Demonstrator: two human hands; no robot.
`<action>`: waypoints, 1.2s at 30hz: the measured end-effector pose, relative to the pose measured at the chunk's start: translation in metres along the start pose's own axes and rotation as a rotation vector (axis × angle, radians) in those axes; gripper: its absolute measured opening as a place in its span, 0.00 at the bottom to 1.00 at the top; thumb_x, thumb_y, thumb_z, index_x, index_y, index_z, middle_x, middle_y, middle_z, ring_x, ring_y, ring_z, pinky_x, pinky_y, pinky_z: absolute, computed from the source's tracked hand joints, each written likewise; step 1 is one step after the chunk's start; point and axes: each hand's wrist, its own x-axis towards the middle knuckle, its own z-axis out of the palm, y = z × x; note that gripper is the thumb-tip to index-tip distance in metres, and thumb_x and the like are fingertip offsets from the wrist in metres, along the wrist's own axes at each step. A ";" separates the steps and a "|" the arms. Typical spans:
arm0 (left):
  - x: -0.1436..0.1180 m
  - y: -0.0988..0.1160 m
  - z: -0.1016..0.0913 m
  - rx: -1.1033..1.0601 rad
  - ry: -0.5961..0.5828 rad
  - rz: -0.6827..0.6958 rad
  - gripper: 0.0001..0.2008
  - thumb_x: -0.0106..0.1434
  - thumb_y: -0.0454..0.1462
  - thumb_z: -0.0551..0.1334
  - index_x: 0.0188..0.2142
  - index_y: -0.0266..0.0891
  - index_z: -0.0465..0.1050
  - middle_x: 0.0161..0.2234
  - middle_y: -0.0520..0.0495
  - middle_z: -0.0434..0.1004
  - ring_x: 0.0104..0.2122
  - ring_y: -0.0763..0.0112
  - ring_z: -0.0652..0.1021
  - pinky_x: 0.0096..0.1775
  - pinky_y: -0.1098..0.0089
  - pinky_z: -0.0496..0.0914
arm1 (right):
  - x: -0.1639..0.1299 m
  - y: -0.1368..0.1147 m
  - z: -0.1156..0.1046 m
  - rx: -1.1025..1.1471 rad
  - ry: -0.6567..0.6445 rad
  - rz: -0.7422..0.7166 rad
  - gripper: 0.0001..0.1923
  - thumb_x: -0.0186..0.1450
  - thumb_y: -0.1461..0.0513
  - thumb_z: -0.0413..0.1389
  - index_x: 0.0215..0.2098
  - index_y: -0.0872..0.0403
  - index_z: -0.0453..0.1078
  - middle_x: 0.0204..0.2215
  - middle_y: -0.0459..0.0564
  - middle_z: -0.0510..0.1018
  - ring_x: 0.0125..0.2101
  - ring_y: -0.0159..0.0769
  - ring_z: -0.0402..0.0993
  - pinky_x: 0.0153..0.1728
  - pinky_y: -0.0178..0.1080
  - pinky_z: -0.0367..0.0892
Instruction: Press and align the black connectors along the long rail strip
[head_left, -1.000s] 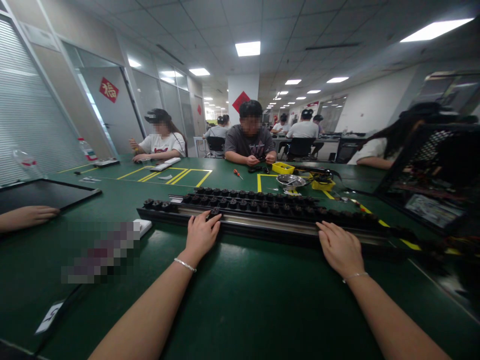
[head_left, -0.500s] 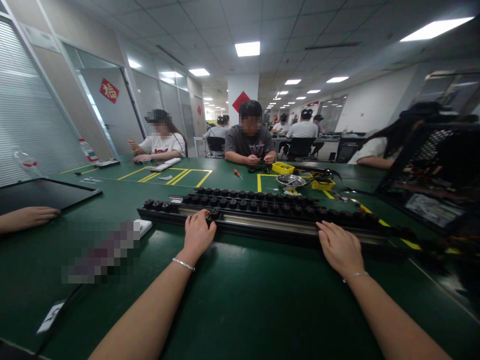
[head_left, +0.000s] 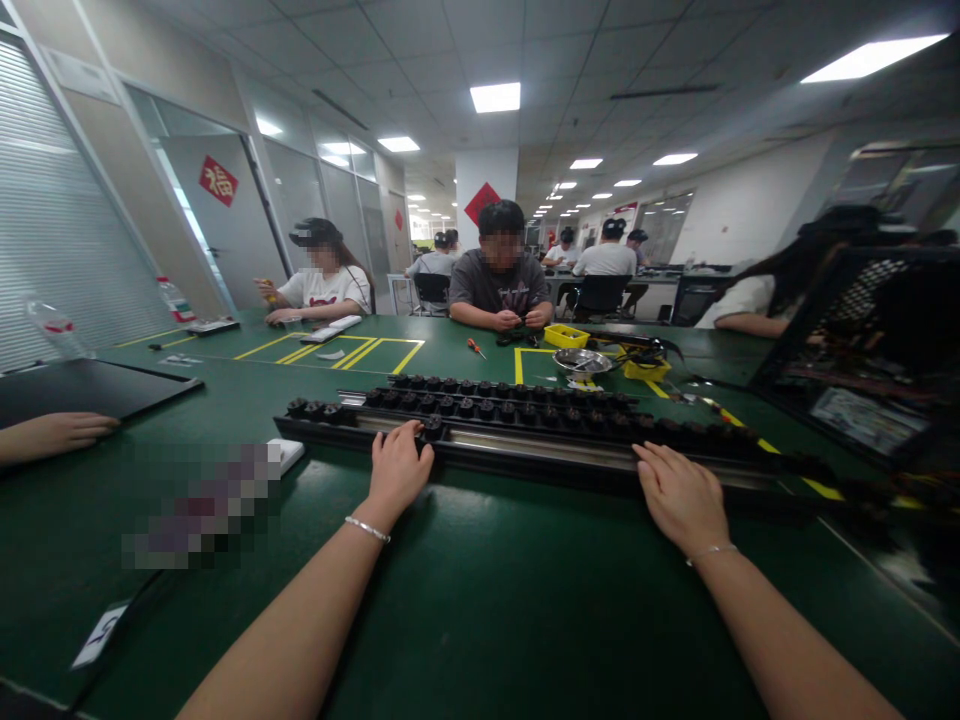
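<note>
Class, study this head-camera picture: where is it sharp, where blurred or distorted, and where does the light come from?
Head view: sharpest mid-frame, on the left hand, right hand and the long black rail; the right edge smears the black frame into blur; the wide lens bends the ceiling lines and stretches both forearms; ceiling panels light evenly, with soft shadows on the green table; a pixelated patch hides something on the left.

1. Two hands of the person: left hand (head_left: 397, 468) and right hand (head_left: 679, 495), each wrist with one thin bracelet.
2. One long black rail (head_left: 540, 448); its black knobs are too many and small to count surely.
3. Two yellow bins (head_left: 566, 336).
4. One metal bowl (head_left: 582, 361).
5. One red-handled screwdriver (head_left: 474, 347).
6. One co-worker's hand (head_left: 56, 433) at the left edge.
</note>
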 end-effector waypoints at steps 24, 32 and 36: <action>0.002 -0.003 0.003 -0.047 0.000 0.131 0.18 0.59 0.36 0.52 0.49 0.36 0.63 0.48 0.40 0.75 0.51 0.60 0.72 0.59 0.53 0.56 | 0.000 0.000 0.000 0.003 0.010 -0.009 0.24 0.67 0.56 0.36 0.51 0.51 0.69 0.52 0.49 0.73 0.54 0.40 0.64 0.51 0.48 0.57; 0.001 -0.002 0.002 -0.032 -0.021 0.154 0.19 0.59 0.37 0.53 0.50 0.35 0.63 0.48 0.40 0.74 0.52 0.58 0.71 0.59 0.51 0.54 | 0.000 0.000 0.001 -0.008 0.029 -0.015 0.23 0.67 0.56 0.37 0.50 0.50 0.69 0.51 0.49 0.73 0.53 0.40 0.64 0.50 0.48 0.58; 0.001 -0.001 0.002 -0.026 -0.020 0.155 0.19 0.59 0.37 0.53 0.50 0.36 0.64 0.48 0.41 0.74 0.52 0.58 0.71 0.59 0.51 0.55 | -0.001 -0.001 0.000 -0.007 0.019 -0.009 0.24 0.67 0.56 0.37 0.51 0.51 0.69 0.51 0.49 0.73 0.53 0.40 0.64 0.50 0.48 0.58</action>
